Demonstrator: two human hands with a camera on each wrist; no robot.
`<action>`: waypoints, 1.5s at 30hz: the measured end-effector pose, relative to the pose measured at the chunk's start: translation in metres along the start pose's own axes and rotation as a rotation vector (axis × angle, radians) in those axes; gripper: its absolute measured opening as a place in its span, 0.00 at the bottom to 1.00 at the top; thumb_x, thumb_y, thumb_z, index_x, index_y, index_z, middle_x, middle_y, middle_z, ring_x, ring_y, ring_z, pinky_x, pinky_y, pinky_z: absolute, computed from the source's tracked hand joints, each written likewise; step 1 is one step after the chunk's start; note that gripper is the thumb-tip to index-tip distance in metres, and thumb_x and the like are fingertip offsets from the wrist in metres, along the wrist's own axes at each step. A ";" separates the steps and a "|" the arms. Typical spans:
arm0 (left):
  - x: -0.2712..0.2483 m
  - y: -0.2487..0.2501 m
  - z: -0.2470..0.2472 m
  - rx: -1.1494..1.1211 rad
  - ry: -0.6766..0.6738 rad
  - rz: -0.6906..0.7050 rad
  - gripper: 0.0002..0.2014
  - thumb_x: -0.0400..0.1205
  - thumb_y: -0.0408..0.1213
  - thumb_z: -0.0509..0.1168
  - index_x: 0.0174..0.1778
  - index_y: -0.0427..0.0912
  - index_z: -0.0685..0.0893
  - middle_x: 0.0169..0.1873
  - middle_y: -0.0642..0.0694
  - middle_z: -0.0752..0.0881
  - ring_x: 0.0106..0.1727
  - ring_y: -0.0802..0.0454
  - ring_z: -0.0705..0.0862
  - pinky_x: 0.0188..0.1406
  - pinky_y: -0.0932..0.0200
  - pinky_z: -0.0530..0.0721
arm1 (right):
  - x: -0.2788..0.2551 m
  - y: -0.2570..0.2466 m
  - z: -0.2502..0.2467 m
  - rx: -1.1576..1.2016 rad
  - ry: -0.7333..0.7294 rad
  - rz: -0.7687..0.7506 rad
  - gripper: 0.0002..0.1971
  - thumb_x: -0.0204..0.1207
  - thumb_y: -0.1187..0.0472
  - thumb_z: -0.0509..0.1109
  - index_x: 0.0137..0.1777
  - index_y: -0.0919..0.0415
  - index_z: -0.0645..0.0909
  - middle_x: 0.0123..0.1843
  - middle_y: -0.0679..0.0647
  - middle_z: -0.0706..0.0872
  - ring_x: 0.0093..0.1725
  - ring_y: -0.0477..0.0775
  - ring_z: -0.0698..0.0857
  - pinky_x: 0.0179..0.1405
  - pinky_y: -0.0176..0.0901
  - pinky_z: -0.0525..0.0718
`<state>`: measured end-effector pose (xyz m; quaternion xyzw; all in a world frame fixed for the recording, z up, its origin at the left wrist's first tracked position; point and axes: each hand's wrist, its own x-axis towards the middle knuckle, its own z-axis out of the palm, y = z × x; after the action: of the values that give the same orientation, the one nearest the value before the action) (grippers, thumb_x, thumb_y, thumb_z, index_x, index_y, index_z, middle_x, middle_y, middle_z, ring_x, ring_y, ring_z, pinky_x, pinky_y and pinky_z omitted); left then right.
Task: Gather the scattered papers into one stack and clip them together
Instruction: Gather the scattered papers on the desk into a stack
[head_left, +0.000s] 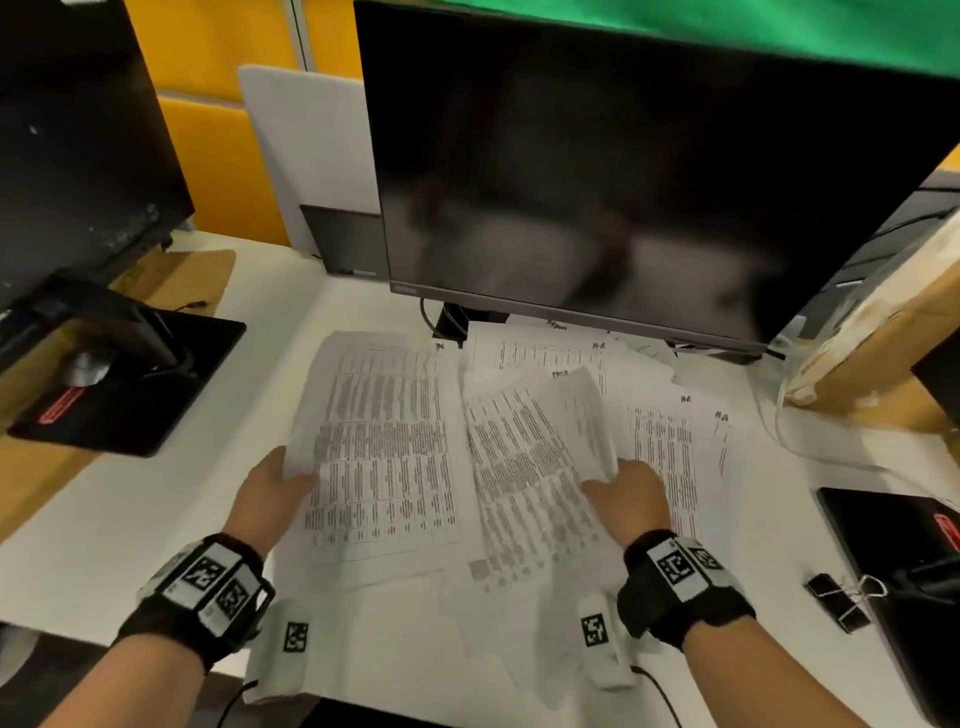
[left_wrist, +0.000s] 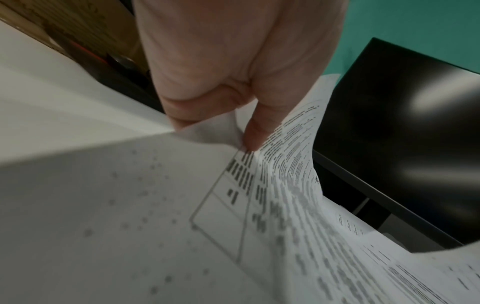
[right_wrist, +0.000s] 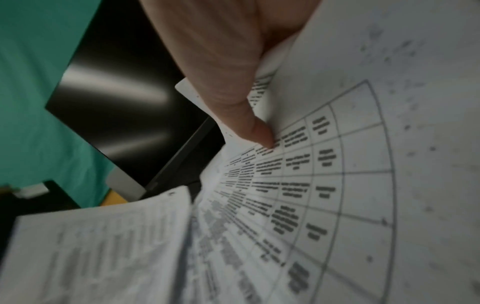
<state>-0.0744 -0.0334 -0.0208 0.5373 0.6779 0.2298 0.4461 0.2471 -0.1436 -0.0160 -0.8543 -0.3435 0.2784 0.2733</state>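
Our left hand (head_left: 270, 488) has its grip closed on the left edge of a printed sheet (head_left: 384, 447), thumb on top and fingers (left_wrist: 179, 111) curled under, so that the edge lifts and bends off the white surface (head_left: 104, 519). Our right hand (head_left: 631, 496) pinches a second sheet (head_left: 524, 467) just to the right of the first; the thumb (right_wrist: 249, 123) presses down on its table print while the paper curls up past it. Both sheets overlap near the middle, and more papers (head_left: 660, 436) lie fanned loosely beneath and beyond them, reaching under the dark monitor (head_left: 623, 182). The binder clips (head_left: 839, 600) sit on the surface well to the right of our right wrist, beside a black pad (head_left: 883, 525), untouched. We cannot tell how many sheets each grip holds.
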 end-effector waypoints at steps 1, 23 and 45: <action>-0.001 -0.001 -0.002 -0.015 0.014 0.003 0.13 0.80 0.30 0.62 0.61 0.39 0.77 0.54 0.39 0.84 0.56 0.36 0.83 0.55 0.43 0.81 | 0.002 0.006 -0.003 -0.064 0.026 -0.007 0.05 0.72 0.65 0.68 0.38 0.61 0.84 0.48 0.65 0.86 0.48 0.63 0.86 0.46 0.50 0.87; -0.009 0.006 0.007 -0.268 -0.075 0.013 0.12 0.82 0.28 0.63 0.60 0.40 0.82 0.43 0.49 0.87 0.46 0.46 0.85 0.55 0.49 0.80 | -0.004 0.011 -0.091 0.138 0.199 -0.078 0.06 0.80 0.62 0.65 0.43 0.60 0.82 0.38 0.55 0.83 0.43 0.58 0.81 0.41 0.41 0.74; -0.028 0.035 0.097 -0.184 -0.403 -0.113 0.19 0.74 0.25 0.72 0.61 0.33 0.83 0.52 0.38 0.89 0.52 0.41 0.88 0.59 0.45 0.84 | -0.005 0.018 -0.013 0.073 -0.194 0.017 0.20 0.79 0.57 0.67 0.69 0.61 0.73 0.63 0.54 0.82 0.63 0.58 0.82 0.61 0.41 0.78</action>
<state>0.0270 -0.0647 -0.0310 0.4906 0.5802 0.1530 0.6319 0.2605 -0.1614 -0.0175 -0.8158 -0.3508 0.3742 0.2673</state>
